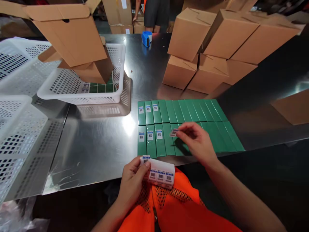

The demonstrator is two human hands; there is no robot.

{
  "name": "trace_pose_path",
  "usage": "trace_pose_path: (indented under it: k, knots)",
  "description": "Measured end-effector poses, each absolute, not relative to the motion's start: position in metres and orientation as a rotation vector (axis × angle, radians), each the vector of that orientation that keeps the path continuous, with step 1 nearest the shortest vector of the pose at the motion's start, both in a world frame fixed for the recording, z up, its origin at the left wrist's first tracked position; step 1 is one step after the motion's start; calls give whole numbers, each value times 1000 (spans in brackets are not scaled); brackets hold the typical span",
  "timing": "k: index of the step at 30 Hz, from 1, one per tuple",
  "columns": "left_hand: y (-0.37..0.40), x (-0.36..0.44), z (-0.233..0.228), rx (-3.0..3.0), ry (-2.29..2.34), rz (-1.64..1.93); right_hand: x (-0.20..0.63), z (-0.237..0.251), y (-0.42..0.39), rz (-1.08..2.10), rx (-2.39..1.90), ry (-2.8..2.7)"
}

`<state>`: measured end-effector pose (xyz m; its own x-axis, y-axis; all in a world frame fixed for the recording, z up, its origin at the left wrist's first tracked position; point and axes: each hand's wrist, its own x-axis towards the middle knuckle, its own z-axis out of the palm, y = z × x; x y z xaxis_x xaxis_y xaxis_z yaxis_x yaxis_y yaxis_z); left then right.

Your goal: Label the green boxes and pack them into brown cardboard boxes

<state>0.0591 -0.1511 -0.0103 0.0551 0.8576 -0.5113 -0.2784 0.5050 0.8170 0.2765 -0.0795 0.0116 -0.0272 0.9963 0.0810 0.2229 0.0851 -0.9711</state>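
Note:
Two rows of slim green boxes [193, 109] lie side by side on the metal table. The three leftmost boxes of each row carry a small white and blue QR sticker [159, 134]. Between thumb and finger, my right hand [199, 141] pinches a single QR sticker [173, 132] just above the front row, right of its stickered boxes. My left hand [134, 180] grips a roll of QR stickers [162, 172] in front of the table edge, its thumb pressed on the roll. One sticker stands out at the roll's upper left corner.
White plastic baskets [96, 97] stand on the left; one holds green boxes beneath an open cardboard carton [70, 38]. Stacked brown cartons [190, 32] occupy the back right. A blue tape dispenser [146, 39] sits at the far edge. Behind the table stands another person [156, 14].

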Motion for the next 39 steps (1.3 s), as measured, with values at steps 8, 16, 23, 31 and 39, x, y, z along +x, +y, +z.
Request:
trace_pose_path:
  k: [8,16,23,31,39]
  knots:
    - [-162,56,-23,500,1208,941,284,-1,-45,1422,-1616,-1236]
    - [-158,54,-25,549,1193,928,276,-2,-35,1190,-1871,-1466]
    - [-153,59,-20,594,1161,938,266,11,-57,910,-1691,-1806]
    - [-152,56,-25,644,1082,1005,227,9,-103,731,-892,-2114]
    - [-142,57,-21,548,1237,976,250,24,-74,659,-666,-2013]
